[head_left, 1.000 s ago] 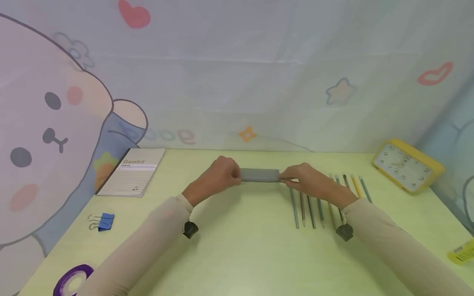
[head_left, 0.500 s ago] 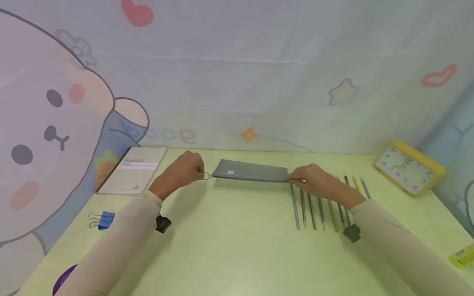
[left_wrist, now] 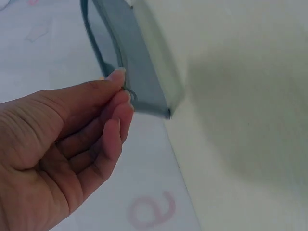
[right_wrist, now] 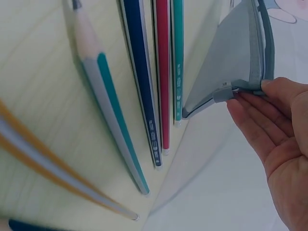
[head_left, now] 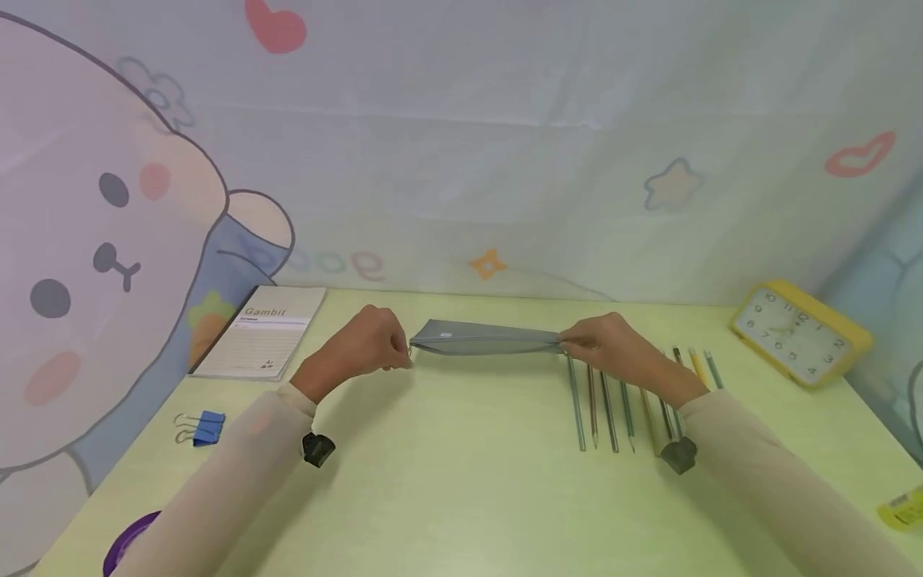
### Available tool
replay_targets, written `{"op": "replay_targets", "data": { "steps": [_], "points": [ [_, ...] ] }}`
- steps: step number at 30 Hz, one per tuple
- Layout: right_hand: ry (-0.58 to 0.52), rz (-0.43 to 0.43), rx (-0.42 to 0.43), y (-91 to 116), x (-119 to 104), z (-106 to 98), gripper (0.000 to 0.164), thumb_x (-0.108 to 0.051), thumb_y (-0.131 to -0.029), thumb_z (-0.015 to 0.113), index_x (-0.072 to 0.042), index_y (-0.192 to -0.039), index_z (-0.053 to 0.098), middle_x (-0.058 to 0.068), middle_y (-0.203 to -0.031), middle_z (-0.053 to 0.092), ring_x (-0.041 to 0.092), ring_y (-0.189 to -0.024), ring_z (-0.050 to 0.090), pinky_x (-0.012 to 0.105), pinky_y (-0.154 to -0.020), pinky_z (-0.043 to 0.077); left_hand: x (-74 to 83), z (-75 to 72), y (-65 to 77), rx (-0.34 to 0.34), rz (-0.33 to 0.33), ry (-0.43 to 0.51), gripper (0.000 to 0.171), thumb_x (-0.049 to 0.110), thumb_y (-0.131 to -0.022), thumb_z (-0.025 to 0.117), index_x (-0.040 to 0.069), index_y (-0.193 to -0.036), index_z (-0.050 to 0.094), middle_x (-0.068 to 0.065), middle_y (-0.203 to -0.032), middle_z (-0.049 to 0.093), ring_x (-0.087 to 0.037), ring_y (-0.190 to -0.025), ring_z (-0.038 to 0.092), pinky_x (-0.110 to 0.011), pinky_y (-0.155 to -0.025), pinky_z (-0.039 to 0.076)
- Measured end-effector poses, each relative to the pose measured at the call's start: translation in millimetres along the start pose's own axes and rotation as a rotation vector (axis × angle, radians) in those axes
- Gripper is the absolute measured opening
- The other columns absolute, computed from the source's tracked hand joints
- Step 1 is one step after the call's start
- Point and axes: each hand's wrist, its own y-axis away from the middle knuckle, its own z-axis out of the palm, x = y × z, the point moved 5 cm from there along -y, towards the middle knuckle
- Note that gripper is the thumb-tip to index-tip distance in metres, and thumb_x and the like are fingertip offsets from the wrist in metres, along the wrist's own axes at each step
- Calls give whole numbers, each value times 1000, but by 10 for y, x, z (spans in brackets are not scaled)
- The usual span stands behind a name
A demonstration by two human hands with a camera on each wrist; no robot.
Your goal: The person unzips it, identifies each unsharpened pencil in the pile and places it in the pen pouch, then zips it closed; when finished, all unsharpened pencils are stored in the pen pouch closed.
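Observation:
A flat grey-blue zip pencil pouch is held up between both hands over the far middle of the table, its long zipped side toward me. My left hand pinches the small ring on the zip pull at the pouch's left corner, between thumb and fingertip. The pouch's edges part in a narrow gap along that side. At the other end, my right hand grips the corner by a fabric tab, thumb on top and fingers beneath. Several pencils lie in a row below the right hand and forearm.
A notebook lies at the back left, with a blue binder clip nearer me. A purple roll of tape is partly behind the left sleeve. To the right are a yellow clock and a yellow tube.
My left hand has slid left along the pouch to its left end, holding the zip ring. The pouch's near side now gapes. The right hand has shifted slightly right.

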Motion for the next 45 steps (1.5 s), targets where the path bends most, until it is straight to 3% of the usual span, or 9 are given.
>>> {"op": "replay_targets", "data": {
  "steps": [6,12,17,21,24,29,34,38,45],
  "points": [
    [-13,-1,3,2,-8,45,26,-11,-98,65,0,-120,73,16,-113,76,28,-97,75,39,-81,61,223,87,-54,32,65,-98,16,10,-80,83,7,-66,76,-2,-62,69,-7,-52,54,-22,-55,44],
    [-1,-25,6,4,-39,55,25,-9,-97,66,0,-119,73,16,-112,76,28,-97,75,38,-81,61,414,120,-207,164,170,-190,16,11,-85,80,7,-100,75,-6,-97,71,-20,-88,67,-34,-78,56],
    [-14,-50,-3,19,-68,73,26,-9,-97,65,0,-120,72,15,-113,75,28,-98,75,39,-82,61,544,284,-345,116,242,-196,24,8,-89,75,9,-113,73,-5,-105,69,-21,-98,65,-34,-84,56],
    [-15,-62,-9,16,-75,92,26,-8,-97,65,0,-121,72,14,-114,75,28,-101,74,39,-84,60,620,368,-419,86,296,-177,6,4,-90,70,9,-89,73,2,-79,62,-12,-75,55,-28,-71,48],
    [-6,-75,-10,-16,-65,91,26,-4,-96,64,1,-121,71,15,-115,74,30,-103,73,38,-85,60,629,394,-451,51,315,-131,18,2,-92,69,9,-75,71,6,-67,55,-8,-66,44,-24,-65,41],
    [44,-85,-24,-97,-33,70,26,-1,-95,65,0,-120,71,14,-117,74,29,-107,72,39,-89,59,627,428,-501,-33,331,-41,7,8,-90,74,8,-93,80,-3,-89,78,-11,-79,71,-23,-74,57],
    [65,-84,-54,-187,-36,77,28,0,-95,65,-1,-123,69,12,-121,72,29,-113,70,40,-93,57,607,425,-520,-90,270,45,9,12,-90,74,8,-94,81,-4,-90,79,-12,-80,73,-24,-75,57],
    [62,-70,-61,-226,-1,79,31,-2,-96,65,-3,-126,68,13,-126,70,32,-115,69,44,-96,57,568,429,-508,-103,142,136,9,16,-89,76,10,-91,82,-2,-83,79,-7,-69,70,-23,-71,56],
    [51,24,20,-25,126,-311,34,-14,-100,62,-4,-132,65,17,-130,68,36,-112,68,52,-95,55,453,374,-423,-3,-62,226,11,14,-85,72,12,-86,83,0,-75,78,-8,-64,68,-23,-68,54]
  ]
}}
